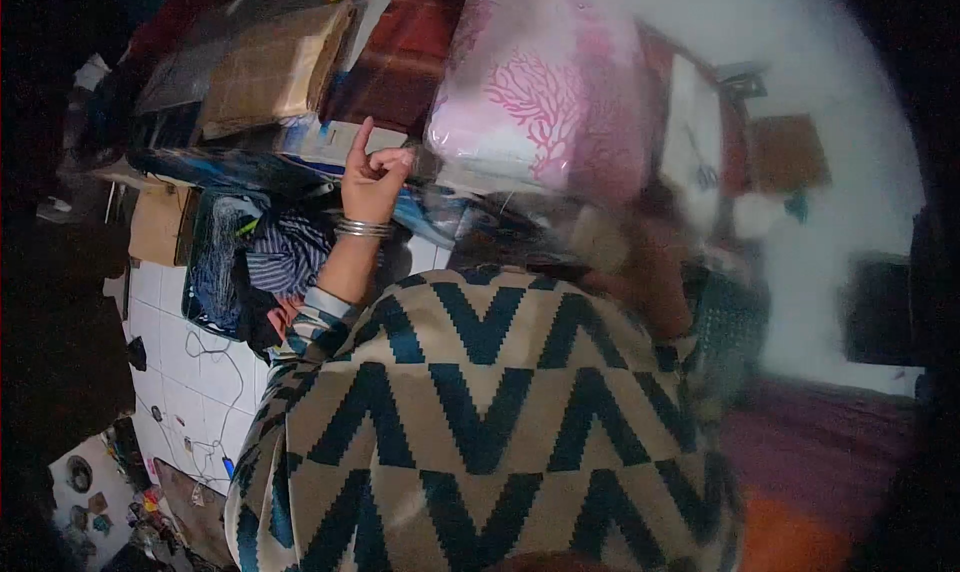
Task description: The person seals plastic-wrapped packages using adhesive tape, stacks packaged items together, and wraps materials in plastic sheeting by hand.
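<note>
My left hand (pixel 375 180) is raised in the middle of the head view, with silver bangles at the wrist. Its index finger points up while the thumb and other fingers curl together in a pinch; anything between them is too small to make out. Just right of it lies a white and pink package (pixel 540 102) with a coral print and a shiny clear wrapping. Behind the fingers is a dark red package (pixel 400 57). A brownish blur to the right of my body looks like my right hand (pixel 610 247), its fingers smeared.
A brown wrapped package (pixel 265 67) lies at the upper left. Below it, a dark crate (pixel 208 297) holds striped cloth (pixel 290 255), beside a cardboard box (pixel 160 227). A thin cable (pixel 232 397) runs over white floor tiles (pixel 170 322). Small clutter fills the lower left corner.
</note>
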Demonstrator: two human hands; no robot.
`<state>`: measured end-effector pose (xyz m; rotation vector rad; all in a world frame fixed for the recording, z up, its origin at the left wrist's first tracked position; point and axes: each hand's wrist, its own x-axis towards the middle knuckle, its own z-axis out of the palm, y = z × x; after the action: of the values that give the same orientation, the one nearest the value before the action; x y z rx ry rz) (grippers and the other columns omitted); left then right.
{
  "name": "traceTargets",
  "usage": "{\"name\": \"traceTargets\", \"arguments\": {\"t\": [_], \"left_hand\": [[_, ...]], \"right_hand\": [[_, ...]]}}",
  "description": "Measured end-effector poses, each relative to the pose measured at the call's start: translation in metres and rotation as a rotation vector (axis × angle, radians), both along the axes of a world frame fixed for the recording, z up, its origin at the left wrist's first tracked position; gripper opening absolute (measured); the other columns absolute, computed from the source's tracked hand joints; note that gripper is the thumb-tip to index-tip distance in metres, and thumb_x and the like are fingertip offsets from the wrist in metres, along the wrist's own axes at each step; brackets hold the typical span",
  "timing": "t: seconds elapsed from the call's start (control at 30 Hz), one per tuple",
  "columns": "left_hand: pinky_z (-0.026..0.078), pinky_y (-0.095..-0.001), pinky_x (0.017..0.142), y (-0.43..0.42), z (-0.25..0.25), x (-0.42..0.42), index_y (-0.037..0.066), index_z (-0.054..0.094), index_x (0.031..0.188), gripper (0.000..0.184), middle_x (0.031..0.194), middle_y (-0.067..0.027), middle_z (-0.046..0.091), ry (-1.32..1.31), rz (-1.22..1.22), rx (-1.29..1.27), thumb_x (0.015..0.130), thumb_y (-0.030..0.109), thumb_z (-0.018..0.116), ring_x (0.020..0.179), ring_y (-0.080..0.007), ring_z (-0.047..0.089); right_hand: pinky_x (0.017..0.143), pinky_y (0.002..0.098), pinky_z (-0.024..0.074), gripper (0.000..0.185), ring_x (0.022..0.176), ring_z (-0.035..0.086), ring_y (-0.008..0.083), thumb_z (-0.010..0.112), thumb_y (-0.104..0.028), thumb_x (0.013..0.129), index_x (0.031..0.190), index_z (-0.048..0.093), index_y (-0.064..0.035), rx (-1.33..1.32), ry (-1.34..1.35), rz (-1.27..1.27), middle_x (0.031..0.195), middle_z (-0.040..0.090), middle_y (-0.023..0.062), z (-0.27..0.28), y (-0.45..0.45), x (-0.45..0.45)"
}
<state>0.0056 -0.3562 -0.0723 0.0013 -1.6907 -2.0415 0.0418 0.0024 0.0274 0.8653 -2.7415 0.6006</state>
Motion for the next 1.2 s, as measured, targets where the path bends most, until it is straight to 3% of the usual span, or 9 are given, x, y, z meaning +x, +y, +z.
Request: {"name": "traceTargets", "arguments": {"t": [0.4,0.6,0.77,0.87,1.1,1.2], "left_hand": [[0.046,-0.0197,0.071,0.008,-0.023,-0.019,-0.001,0.025,0.139,0.075,0.086,-0.0054,0.066,0.09,0.154,0.052,0.077,-0.005,0.066,0.073,-0.0057,0.056],[0.046,-0.0197,0.07,0.013,-0.017,-0.018,-0.001,0.026,0.139,0.075,0.086,-0.0057,0.065,-0.01,0.177,0.03,0.077,-0.003,0.068,0.073,-0.0064,0.057],[0.049,-0.0229,0.073,0.014,-0.02,-0.022,0.0,0.024,0.14,0.077,0.087,-0.0082,0.066,0.003,0.164,0.078,0.077,-0.001,0.069,0.076,-0.0089,0.06],[0.046,-0.0197,0.073,0.013,-0.017,-0.02,-0.003,0.02,0.14,0.078,0.089,-0.0062,0.065,0.008,0.154,0.064,0.079,0.0,0.067,0.074,-0.0059,0.056],[0.046,-0.0219,0.079,0.016,-0.019,-0.023,-0.003,0.02,0.14,0.074,0.087,-0.0052,0.065,0.018,0.133,0.111,0.081,0.001,0.064,0.076,-0.0078,0.056],[0.047,-0.021,0.075,0.014,-0.029,-0.029,0.002,0.025,0.139,0.068,0.082,-0.0023,0.06,0.048,0.173,0.072,0.081,-0.004,0.062,0.072,-0.0059,0.054]], "right_hand": [[0.086,0.0439,0.042,0.064,0.094,0.056,0.0372,0.083,-0.038,0.057,0.106,0.058,-0.0035,0.017,-0.283,0.07,0.099,0.061,0.0188,0.017,-0.006,-0.012],[0.085,0.0428,0.0418,0.07,0.091,0.057,0.0365,0.081,-0.04,0.058,0.115,0.058,-0.0072,0.034,-0.263,0.091,0.101,0.063,0.0163,0.031,-0.018,-0.011],[0.086,0.0409,0.0398,0.067,0.087,0.058,0.0335,0.08,-0.041,0.06,0.115,0.059,-0.0085,0.179,-0.014,-0.006,0.099,0.065,0.0141,0.031,-0.022,-0.018],[0.083,0.0411,0.0408,0.064,0.087,0.058,0.0321,0.079,-0.039,0.061,0.115,0.059,-0.0101,0.083,-0.058,0.03,0.096,0.065,0.014,0.035,-0.025,-0.017],[0.08,0.0411,0.0426,0.063,0.084,0.058,0.0322,0.078,-0.036,0.062,0.116,0.059,-0.0101,0.163,-0.149,-0.065,0.09,0.065,0.0137,0.035,-0.028,-0.018],[0.082,0.0411,0.0419,0.063,0.086,0.058,0.0336,0.079,-0.035,0.062,0.116,0.059,-0.0091,0.19,-0.042,-0.037,0.093,0.065,0.0143,0.04,-0.032,-0.013]]}}
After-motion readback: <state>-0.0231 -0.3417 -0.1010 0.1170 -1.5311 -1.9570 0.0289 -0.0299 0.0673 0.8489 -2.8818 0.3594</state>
